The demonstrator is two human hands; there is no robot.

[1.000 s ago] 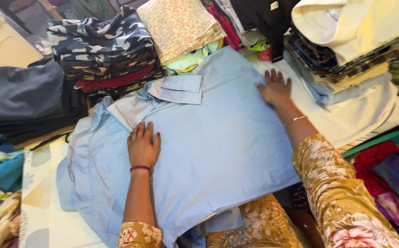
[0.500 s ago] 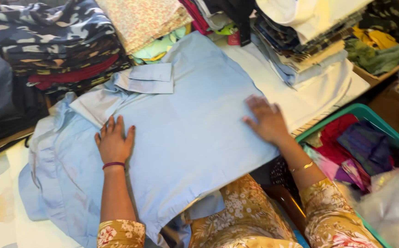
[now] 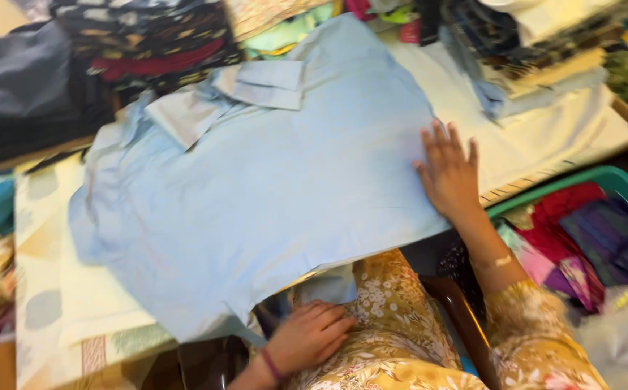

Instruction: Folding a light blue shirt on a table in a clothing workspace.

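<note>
A light blue shirt (image 3: pixel 256 195) lies spread flat on the cloth-covered table (image 3: pixel 83 303), collar toward the far side. My right hand (image 3: pixel 450 172) rests palm down on the shirt's right edge, fingers apart. My left hand (image 3: pixel 312 334) is down at my lap, below the shirt's near hem, its fingers curled by a hanging bit of blue fabric (image 3: pixel 332 285). Whether it grips that fabric I cannot tell.
Stacks of folded clothes (image 3: pixel 148 43) line the far side, and another pile (image 3: pixel 545 50) stands at the far right. A teal basket (image 3: pixel 617 184) holding red and purple garments sits at my right. Dark fabric (image 3: pixel 18 87) lies at the far left.
My left hand has come off the top of the shirt and dropped to my lap under its near edge. My right hand slid nearer along the shirt's right side.
</note>
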